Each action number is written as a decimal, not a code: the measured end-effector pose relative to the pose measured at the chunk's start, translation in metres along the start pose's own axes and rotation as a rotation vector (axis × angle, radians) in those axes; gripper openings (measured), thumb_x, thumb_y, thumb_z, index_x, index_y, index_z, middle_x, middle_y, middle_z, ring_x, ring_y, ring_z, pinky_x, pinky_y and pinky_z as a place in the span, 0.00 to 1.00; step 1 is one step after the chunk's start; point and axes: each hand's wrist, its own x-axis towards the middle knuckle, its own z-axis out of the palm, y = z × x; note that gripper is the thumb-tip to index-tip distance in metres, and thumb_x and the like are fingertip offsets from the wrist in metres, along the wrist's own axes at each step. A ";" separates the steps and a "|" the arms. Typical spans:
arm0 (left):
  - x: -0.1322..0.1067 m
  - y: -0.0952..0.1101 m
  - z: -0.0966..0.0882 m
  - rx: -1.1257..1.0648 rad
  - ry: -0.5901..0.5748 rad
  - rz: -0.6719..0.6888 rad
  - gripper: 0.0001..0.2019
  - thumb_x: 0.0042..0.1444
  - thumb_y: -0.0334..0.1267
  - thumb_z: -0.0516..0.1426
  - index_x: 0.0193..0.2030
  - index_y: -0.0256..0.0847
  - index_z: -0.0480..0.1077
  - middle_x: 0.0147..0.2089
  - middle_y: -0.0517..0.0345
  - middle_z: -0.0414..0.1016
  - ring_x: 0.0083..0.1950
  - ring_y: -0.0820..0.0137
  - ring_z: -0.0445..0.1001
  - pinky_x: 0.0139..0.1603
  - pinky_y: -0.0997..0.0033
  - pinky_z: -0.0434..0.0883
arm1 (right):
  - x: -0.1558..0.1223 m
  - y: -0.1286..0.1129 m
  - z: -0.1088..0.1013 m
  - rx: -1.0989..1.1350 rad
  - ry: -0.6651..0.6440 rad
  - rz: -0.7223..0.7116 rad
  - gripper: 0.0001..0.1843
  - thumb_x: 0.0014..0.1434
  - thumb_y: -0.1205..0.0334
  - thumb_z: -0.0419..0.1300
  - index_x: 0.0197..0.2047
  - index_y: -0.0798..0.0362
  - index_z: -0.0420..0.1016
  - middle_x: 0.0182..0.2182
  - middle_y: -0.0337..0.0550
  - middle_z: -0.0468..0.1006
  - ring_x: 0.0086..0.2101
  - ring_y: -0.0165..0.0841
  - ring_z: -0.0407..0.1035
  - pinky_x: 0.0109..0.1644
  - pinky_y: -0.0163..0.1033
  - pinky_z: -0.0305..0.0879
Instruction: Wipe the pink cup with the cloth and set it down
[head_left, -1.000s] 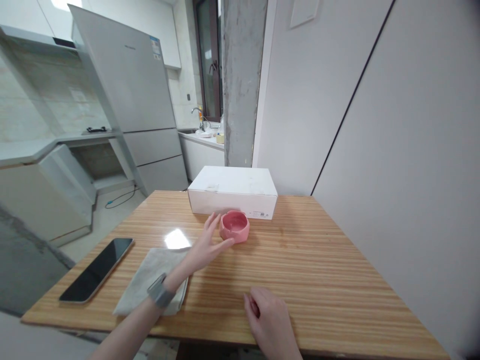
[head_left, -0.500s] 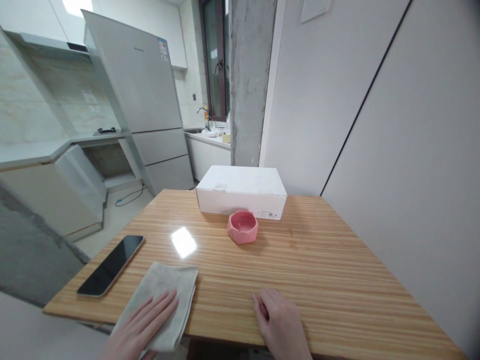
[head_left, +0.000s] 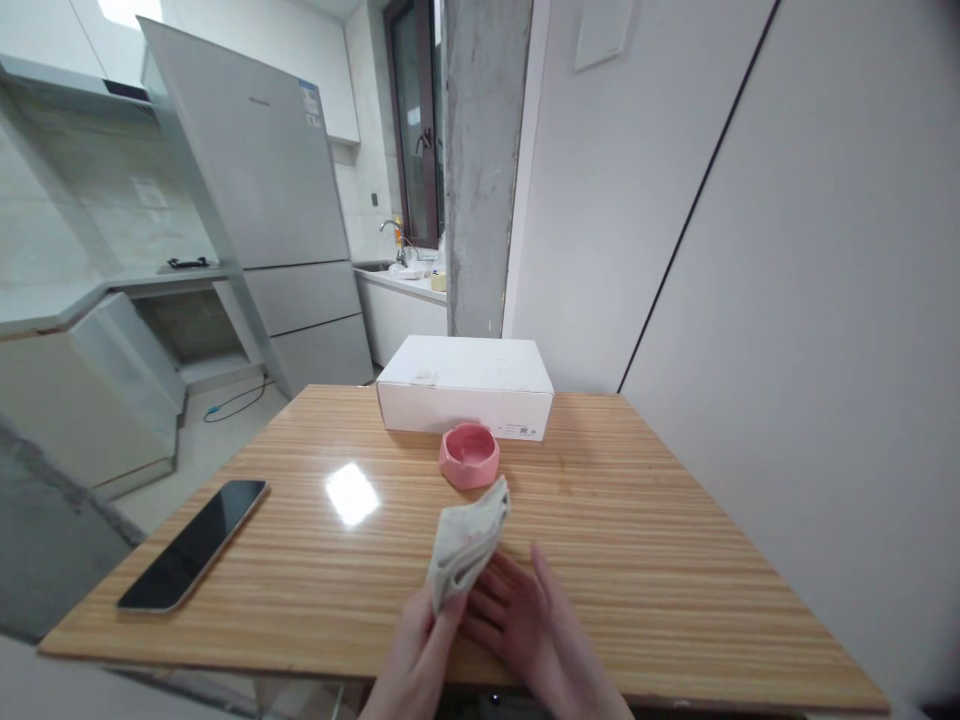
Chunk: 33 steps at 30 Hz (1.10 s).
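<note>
left hand [head_left: 416,655] grips a bunched grey cloth [head_left: 466,542] raised above the wooden table [head_left: 637,560], just before the pink ashtray [head_left: 469,455]; right hand [head_left: 536,630] loose, fingers touching the cloth.

no legible text (labels too small)

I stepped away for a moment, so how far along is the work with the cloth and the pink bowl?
Already done: the grey cloth is off the table, bunched up. In hand: the left hand grips it from below while the right hand touches it. Left: the cloth has not reached the pink bowl, which sits apart, before the white box. The phone lies untouched.
</note>
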 end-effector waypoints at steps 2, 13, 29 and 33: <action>0.002 0.000 0.018 0.103 -0.244 0.202 0.23 0.62 0.48 0.47 0.62 0.52 0.62 0.65 0.57 0.62 0.68 0.59 0.54 0.69 0.49 0.48 | -0.004 -0.008 -0.001 0.034 0.013 0.001 0.28 0.48 0.40 0.64 0.43 0.54 0.76 0.42 0.51 0.80 0.47 0.43 0.72 0.52 0.48 0.64; 0.073 0.041 -0.007 0.342 -0.001 0.385 0.20 0.56 0.42 0.57 0.56 0.49 0.67 0.64 0.53 0.62 0.66 0.59 0.58 0.66 0.55 0.55 | -0.013 -0.039 -0.025 0.017 0.376 -0.037 0.15 0.49 0.60 0.65 0.40 0.58 0.78 0.35 0.49 0.82 0.42 0.43 0.75 0.48 0.44 0.69; 0.153 0.021 -0.008 0.270 0.112 0.421 0.42 0.34 0.40 0.69 0.59 0.42 0.59 0.59 0.47 0.65 0.60 0.56 0.65 0.60 0.56 0.63 | 0.099 -0.107 -0.018 -0.440 0.499 -0.624 0.20 0.47 0.53 0.68 0.42 0.53 0.77 0.39 0.43 0.81 0.45 0.41 0.74 0.49 0.42 0.70; 0.144 0.026 0.003 0.142 0.114 0.409 0.45 0.33 0.42 0.70 0.61 0.43 0.57 0.63 0.47 0.60 0.63 0.55 0.61 0.63 0.56 0.60 | 0.114 -0.080 -0.001 -0.455 0.430 -0.722 0.21 0.49 0.49 0.66 0.44 0.50 0.75 0.39 0.39 0.81 0.47 0.37 0.72 0.53 0.40 0.66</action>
